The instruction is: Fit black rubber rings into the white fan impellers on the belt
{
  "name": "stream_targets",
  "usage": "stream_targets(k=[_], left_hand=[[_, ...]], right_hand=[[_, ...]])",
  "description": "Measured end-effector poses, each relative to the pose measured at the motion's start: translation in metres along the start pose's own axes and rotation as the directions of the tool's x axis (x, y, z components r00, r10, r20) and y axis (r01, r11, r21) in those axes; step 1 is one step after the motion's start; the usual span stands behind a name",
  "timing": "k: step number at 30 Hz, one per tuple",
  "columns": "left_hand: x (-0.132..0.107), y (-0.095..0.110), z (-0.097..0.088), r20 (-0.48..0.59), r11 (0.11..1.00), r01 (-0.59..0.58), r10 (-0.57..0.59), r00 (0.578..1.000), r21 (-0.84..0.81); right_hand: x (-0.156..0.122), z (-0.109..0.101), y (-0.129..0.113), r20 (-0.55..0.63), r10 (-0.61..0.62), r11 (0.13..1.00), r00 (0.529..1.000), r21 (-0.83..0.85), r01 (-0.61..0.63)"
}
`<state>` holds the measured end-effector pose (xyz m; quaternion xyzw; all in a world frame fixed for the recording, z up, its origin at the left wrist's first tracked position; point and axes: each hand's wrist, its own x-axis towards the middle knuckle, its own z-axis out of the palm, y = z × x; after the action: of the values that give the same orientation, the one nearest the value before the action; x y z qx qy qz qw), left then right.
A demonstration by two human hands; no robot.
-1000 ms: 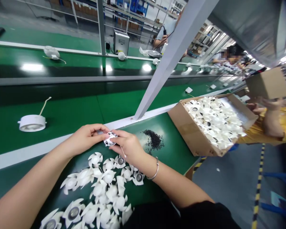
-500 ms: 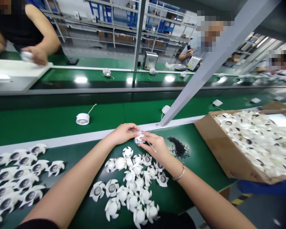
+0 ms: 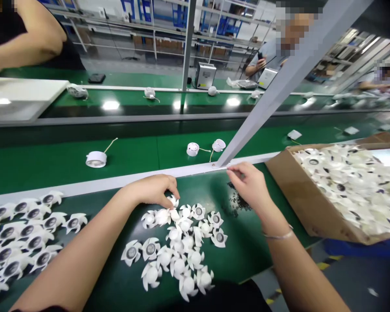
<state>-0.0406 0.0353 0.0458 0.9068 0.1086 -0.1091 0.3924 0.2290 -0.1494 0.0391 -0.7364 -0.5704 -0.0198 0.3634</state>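
My left hand curls over the top of a loose cluster of white fan impellers, its thumb and fingers closed on one white fan impeller. My right hand is raised over the far side of a pile of tiny black parts. Its thumb and forefinger are pinched together, and whatever may be between them is too small to make out. Past the white rail, a round white fan housing with a yellowish wire lies on the green belt, beside another white housing.
More impellers lie in rows at left. A cardboard box full of impellers stands at right. A slanted grey post rises from the rail. Another housing lies on the belt. Across the line, a person's arm rests near a white board.
The white housing has left my hands and lies on the belt. My left hand has come down onto an impeller; my right hand has moved right, to the black parts.
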Motion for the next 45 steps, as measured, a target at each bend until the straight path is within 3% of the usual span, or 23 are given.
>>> stream_targets(k=[4, 8, 10, 12, 14, 16, 20, 23, 25, 27, 30, 34, 36, 40, 45], left_hand=[[0.002, 0.003, 0.0, 0.011, 0.997, -0.04, 0.041, 0.999, -0.061], [0.012, 0.0, 0.006, -0.166, 0.982, -0.14, 0.118, 0.979, -0.125], [0.02, -0.003, 0.013, -0.323, 0.969, -0.211, 0.16, 0.933, -0.129], [0.026, -0.005, 0.02, -0.469, 0.955, -0.287, 0.219, 0.856, -0.078], [0.03, -0.007, 0.025, -0.526, 0.939, -0.343, 0.297, 0.797, 0.011], [0.031, -0.007, 0.027, -0.493, 0.919, -0.388, 0.37, 0.787, 0.069], [0.03, -0.01, 0.023, -0.397, 0.895, -0.445, 0.408, 0.822, -0.001], [0.03, -0.014, 0.021, -0.375, 0.888, -0.458, 0.407, 0.833, -0.053], [0.03, -0.015, 0.022, -0.369, 0.886, -0.46, 0.409, 0.834, -0.056], [0.032, -0.016, 0.024, -0.343, 0.887, -0.461, 0.422, 0.839, -0.035], [0.033, -0.015, 0.027, -0.322, 0.878, -0.479, 0.451, 0.833, -0.009], [0.033, -0.019, 0.03, -0.508, 0.914, -0.404, 0.34, 0.792, -0.018], [0.034, -0.023, 0.031, -0.531, 0.933, -0.36, 0.294, 0.795, -0.023], [0.037, -0.03, 0.032, -0.477, 0.922, -0.387, 0.343, 0.809, 0.007], [0.041, -0.034, 0.033, -0.487, 0.919, -0.393, 0.353, 0.799, 0.022]], right_hand=[[-0.055, -0.016, 0.018, 0.156, 0.041, 0.998, 0.987, -0.061, -0.032], [-0.085, -0.013, 0.018, 0.228, -0.025, 0.997, 0.973, -0.071, 0.042], [-0.089, -0.014, 0.017, 0.258, -0.043, 0.992, 0.965, -0.103, 0.072], [-0.089, -0.017, 0.015, 0.296, -0.059, 0.984, 0.953, -0.142, 0.105], [-0.087, -0.019, 0.014, 0.339, -0.083, 0.972, 0.937, -0.179, 0.151], [-0.086, -0.02, 0.011, 0.377, -0.116, 0.95, 0.919, -0.229, 0.213], [-0.081, -0.015, 0.004, 0.417, -0.146, 0.857, 0.897, -0.4, 0.325], [-0.073, -0.008, -0.001, 0.424, -0.107, 0.832, 0.9, -0.457, 0.314], [-0.063, -0.003, -0.005, 0.417, -0.068, 0.908, 0.906, -0.351, 0.23], [-0.05, 0.004, -0.014, 0.405, -0.041, 0.984, 0.913, -0.14, 0.107], [-0.027, 0.019, -0.033, 0.405, -0.039, 0.992, 0.913, 0.128, -0.014], [-0.002, 0.046, -0.055, 0.475, -0.091, 0.964, 0.875, 0.263, -0.043], [0.006, 0.057, -0.06, 0.503, -0.132, 0.962, 0.854, 0.274, -0.013], [0.008, 0.068, -0.063, 0.533, -0.246, 0.958, 0.81, 0.263, 0.119], [-0.001, 0.072, -0.063, 0.485, -0.355, 0.917, 0.799, 0.015, 0.398]])
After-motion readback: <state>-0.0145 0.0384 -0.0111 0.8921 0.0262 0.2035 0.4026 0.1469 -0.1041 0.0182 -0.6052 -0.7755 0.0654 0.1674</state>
